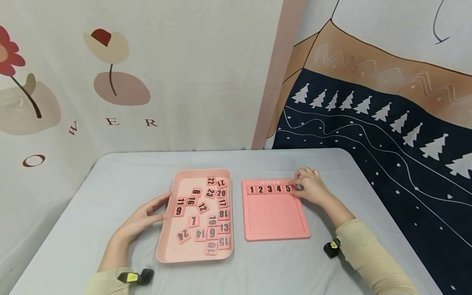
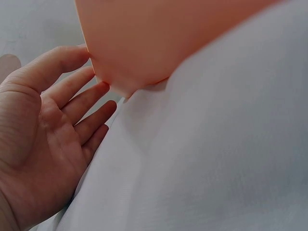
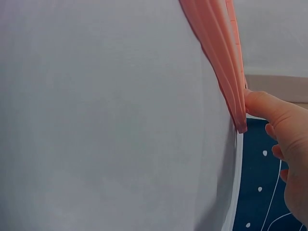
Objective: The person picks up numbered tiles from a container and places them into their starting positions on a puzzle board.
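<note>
Fingers straight, my left hand [image 1: 141,217] touches the left side of the pink tray [image 1: 166,246]; the left wrist view also has its fingertips against the tray wall. Scattered in the tray are several pink number tiles [image 1: 193,221], turned various ways. To the right lies a flat pink number board [image 1: 274,217], with tiles 1 to 5 in a row along its top. At the board's upper right corner, my right hand [image 1: 311,186] has its thumb and bent forefinger at the number 5 tile [image 1: 288,188], pinching its right edge. Its fingertips partly hide that corner.
A pale cloth covers the table [image 1: 199,280]. Behind it hangs a light curtain [image 1: 184,82] with flower prints, and a dark cloth with tree prints [image 1: 368,131] hangs at the right. Black wrist cameras [image 1: 331,248] sit at both sleeves.
</note>
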`<action>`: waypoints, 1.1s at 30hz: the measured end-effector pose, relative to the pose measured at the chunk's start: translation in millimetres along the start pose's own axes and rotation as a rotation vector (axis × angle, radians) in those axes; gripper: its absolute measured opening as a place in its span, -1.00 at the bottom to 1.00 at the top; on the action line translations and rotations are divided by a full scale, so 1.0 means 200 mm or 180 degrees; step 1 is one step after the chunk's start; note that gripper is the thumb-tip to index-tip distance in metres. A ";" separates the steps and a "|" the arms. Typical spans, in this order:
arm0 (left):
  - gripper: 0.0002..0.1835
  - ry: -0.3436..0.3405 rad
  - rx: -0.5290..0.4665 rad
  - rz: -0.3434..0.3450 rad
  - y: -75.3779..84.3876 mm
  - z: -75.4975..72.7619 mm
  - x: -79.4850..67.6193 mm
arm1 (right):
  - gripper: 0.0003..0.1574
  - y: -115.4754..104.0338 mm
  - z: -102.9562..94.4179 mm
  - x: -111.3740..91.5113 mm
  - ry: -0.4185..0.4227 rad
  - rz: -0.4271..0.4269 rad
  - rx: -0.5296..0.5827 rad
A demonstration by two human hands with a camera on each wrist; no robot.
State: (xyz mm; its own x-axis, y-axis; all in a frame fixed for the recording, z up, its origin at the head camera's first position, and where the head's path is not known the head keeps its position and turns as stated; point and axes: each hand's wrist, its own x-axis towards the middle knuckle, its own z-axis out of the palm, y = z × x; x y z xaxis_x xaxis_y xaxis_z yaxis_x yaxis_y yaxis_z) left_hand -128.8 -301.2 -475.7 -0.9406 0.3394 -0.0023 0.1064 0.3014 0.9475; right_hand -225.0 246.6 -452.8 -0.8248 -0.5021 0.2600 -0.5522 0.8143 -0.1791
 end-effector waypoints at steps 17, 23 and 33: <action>-0.28 0.0018 0.0068 -0.0007 -0.01 0.00 0.01 | -0.62 -0.07 0.00 -0.01 -0.0054 0.0082 -0.0360; -0.28 0.0009 0.0085 -0.0010 -0.01 0.00 0.01 | -0.62 -0.09 -0.02 -0.01 0.0042 0.0097 -0.0330; -0.29 0.0019 0.0056 -0.0012 0.00 0.00 0.00 | -0.63 -0.32 -0.09 0.08 0.0397 -0.0340 0.0038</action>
State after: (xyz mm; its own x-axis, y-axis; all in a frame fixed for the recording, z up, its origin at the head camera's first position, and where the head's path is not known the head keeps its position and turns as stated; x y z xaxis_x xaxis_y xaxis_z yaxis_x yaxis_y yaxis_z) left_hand -129.5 -301.1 -476.3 -0.9429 0.3330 -0.0041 0.1084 0.3184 0.9417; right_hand -202.0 191.7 -420.6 -0.7402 -0.5450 0.3938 -0.6379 0.7543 -0.1552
